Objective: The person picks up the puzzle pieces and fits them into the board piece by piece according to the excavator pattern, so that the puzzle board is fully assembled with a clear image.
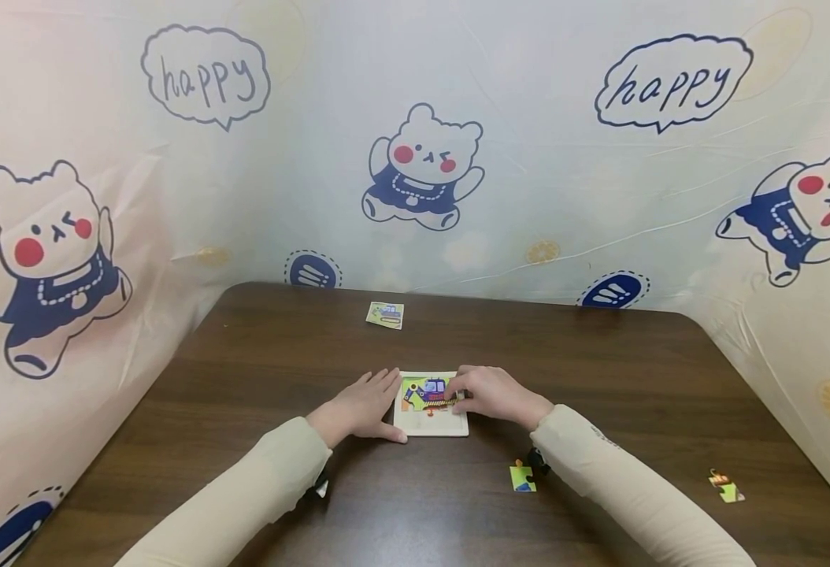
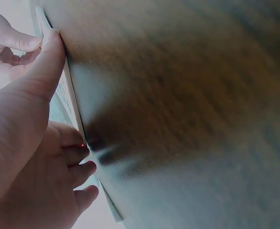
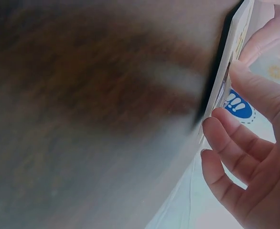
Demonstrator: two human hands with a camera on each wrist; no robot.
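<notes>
A white puzzle tray point(image 1: 435, 430) lies on the table with a part-filled jigsaw picture point(image 1: 432, 386) of a purple digger on a yellow-green ground. Along the tray's left edge rests my left hand point(image 1: 364, 403), fingers extended and thumb spread toward the near corner; the left wrist view shows its thumb point(image 2: 47, 71) at the tray's side. My right hand point(image 1: 496, 394) bends over the right part of the picture, thumb and fingers pinching a puzzle piece point(image 1: 461, 395) mostly hidden by them. In the right wrist view the right thumb point(image 3: 259, 88) is at the tray's rim.
One loose puzzle piece point(image 1: 522, 476) lies near my right wrist, another piece point(image 1: 727, 486) farther right. A small digger picture card point(image 1: 385, 315) is at the back of the dark wooden table point(image 1: 280, 339). A printed curtain point(image 1: 542, 173) surrounds the table's back and sides.
</notes>
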